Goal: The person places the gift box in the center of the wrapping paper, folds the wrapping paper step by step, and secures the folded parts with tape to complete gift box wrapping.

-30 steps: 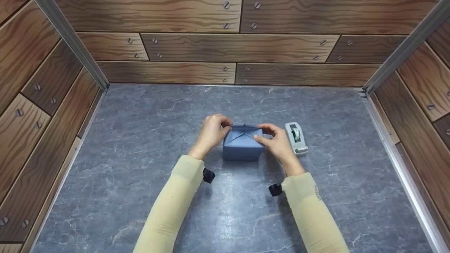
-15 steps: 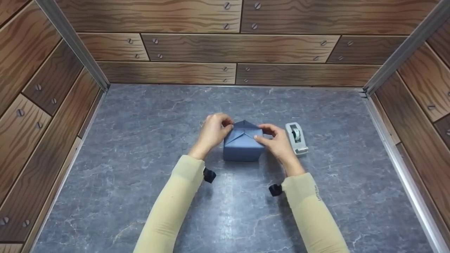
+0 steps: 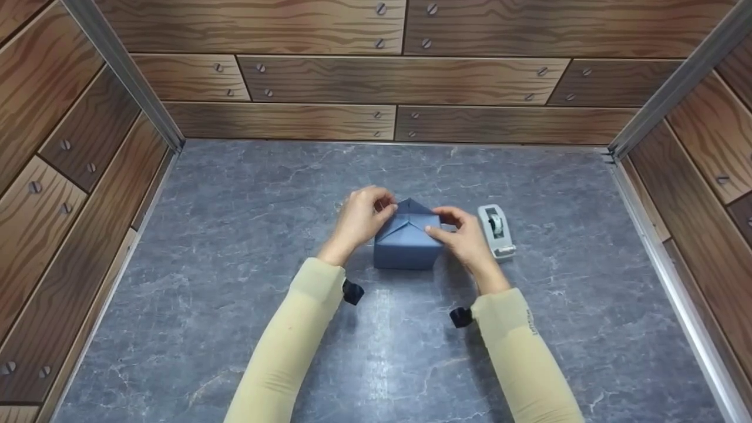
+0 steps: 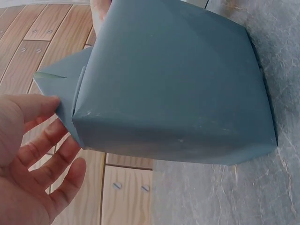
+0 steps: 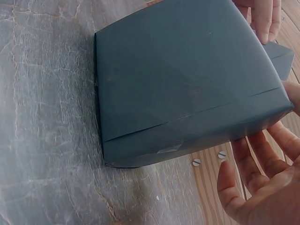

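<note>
A box wrapped in blue paper (image 3: 407,254) stands on the grey marbled surface in the head view. Its near top flap is folded down to a point, while a far pointed paper flap (image 3: 410,205) sticks up behind. My left hand (image 3: 365,218) pinches that far flap at its left edge between thumb and index finger; in the left wrist view the other fingers of the hand (image 4: 35,154) are loosely bent beside the paper. My right hand (image 3: 464,236) grips the box's right top edge, thumb on top. In the right wrist view its fingers (image 5: 262,159) reach along the side.
A pale tape dispenser (image 3: 496,231) with a roll of tape stands just right of my right hand. Wood-patterned panels (image 3: 329,122) wall in the surface at the back and both sides, with metal strips (image 3: 675,282) at the edges.
The far flap has risen from nearly flat to a raised point. My left hand has shifted slightly right and away from me with it; the right hand and box have stayed put.
</note>
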Motion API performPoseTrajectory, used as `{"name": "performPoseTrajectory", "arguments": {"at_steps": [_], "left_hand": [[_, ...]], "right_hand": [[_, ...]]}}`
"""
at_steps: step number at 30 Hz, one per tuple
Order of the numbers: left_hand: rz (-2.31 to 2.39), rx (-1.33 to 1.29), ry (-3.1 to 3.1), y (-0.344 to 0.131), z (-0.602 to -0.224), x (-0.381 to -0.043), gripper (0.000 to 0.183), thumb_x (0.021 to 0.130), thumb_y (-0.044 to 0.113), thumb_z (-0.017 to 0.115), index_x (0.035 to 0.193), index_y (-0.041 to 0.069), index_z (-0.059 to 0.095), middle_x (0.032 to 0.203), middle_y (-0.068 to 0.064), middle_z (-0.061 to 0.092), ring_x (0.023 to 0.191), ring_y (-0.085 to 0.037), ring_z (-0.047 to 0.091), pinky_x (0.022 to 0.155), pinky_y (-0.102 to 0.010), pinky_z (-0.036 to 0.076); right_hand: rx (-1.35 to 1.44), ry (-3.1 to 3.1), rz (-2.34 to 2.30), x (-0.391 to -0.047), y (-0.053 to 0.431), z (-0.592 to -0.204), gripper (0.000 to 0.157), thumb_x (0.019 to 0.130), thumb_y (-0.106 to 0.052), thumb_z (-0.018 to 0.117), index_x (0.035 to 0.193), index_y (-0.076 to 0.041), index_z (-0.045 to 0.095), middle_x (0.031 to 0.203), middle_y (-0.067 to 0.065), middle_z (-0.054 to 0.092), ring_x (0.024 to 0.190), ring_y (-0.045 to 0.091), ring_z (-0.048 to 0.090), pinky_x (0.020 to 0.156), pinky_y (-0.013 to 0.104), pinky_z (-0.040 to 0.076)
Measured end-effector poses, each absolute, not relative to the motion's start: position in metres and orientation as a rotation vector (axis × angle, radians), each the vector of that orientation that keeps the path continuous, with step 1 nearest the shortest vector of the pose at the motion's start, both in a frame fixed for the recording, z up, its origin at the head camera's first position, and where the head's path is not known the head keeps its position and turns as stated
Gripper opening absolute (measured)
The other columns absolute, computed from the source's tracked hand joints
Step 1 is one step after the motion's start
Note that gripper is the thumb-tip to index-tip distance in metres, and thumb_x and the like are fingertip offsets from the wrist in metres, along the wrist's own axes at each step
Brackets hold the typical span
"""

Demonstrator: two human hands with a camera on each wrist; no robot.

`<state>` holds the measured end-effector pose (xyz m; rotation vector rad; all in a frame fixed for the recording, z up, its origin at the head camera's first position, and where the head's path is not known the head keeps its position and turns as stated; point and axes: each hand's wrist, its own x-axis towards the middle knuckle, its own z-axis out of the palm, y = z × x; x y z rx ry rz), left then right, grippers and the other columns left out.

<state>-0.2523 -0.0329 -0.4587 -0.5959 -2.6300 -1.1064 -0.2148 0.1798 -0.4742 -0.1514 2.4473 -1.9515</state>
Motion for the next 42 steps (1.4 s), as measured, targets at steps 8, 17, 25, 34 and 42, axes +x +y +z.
{"name": "performPoseTrajectory", "arguments": {"at_steps": [8, 17, 25, 34, 42], "left_hand": [[-1.129, -0.634, -2.625, -0.03, -0.456, -0.25, 0.004, 0.084, 0.019, 0.063, 0.083, 0.015, 0.066, 0.072, 0.007, 0.055, 0.065, -0.008, 0.051, 0.059, -0.023, 0.043], [-1.161, -0.681, -2.61, -0.028, -0.457, -0.25, 0.005, 0.087, 0.019, 0.062, 0.085, 0.015, 0.065, 0.072, 0.005, 0.054, 0.065, -0.009, 0.05, 0.059, -0.024, 0.042], [-1.153, -0.718, -2.593, -0.03, -0.461, -0.242, 0.011, 0.087, 0.019, 0.062, 0.092, 0.012, 0.07, 0.083, 0.004, 0.056, 0.078, -0.009, 0.055, 0.07, -0.023, 0.045], [-0.956, -0.797, -2.537, -0.032, -0.473, -0.224, 0.01, 0.085, 0.02, 0.065, 0.091, 0.017, 0.072, 0.097, 0.005, 0.063, 0.092, -0.013, 0.057, 0.078, -0.034, 0.04], [-0.83, -0.883, -2.533, -0.035, -0.48, -0.214, 0.016, 0.086, 0.024, 0.063, 0.097, 0.016, 0.071, 0.102, 0.002, 0.063, 0.099, -0.017, 0.054, 0.085, -0.041, 0.038]], "right_hand": [[-0.152, 2.444, -1.961, -0.22, 0.183, -0.483, 0.042, 0.075, -0.006, 0.073, 0.113, 0.004, 0.058, 0.11, 0.019, 0.058, 0.102, 0.026, 0.052, 0.085, 0.038, 0.041], [-0.17, 2.479, -1.939, -0.227, 0.189, -0.503, 0.044, 0.074, -0.02, 0.076, 0.112, -0.004, 0.06, 0.109, 0.011, 0.059, 0.101, 0.019, 0.052, 0.083, 0.036, 0.042], [-0.244, 2.5, -1.918, -0.216, 0.184, -0.483, 0.04, 0.079, -0.01, 0.071, 0.116, -0.001, 0.06, 0.113, 0.014, 0.058, 0.104, 0.025, 0.051, 0.083, 0.038, 0.04], [-0.363, 2.607, -1.874, -0.21, 0.182, -0.476, 0.031, 0.08, -0.007, 0.069, 0.11, 0.003, 0.063, 0.111, 0.015, 0.058, 0.103, 0.028, 0.051, 0.075, 0.032, 0.044], [-0.435, 2.641, -1.849, -0.211, 0.183, -0.479, 0.031, 0.082, -0.009, 0.068, 0.11, 0.004, 0.063, 0.111, 0.017, 0.056, 0.102, 0.025, 0.05, 0.077, 0.042, 0.043]]}}
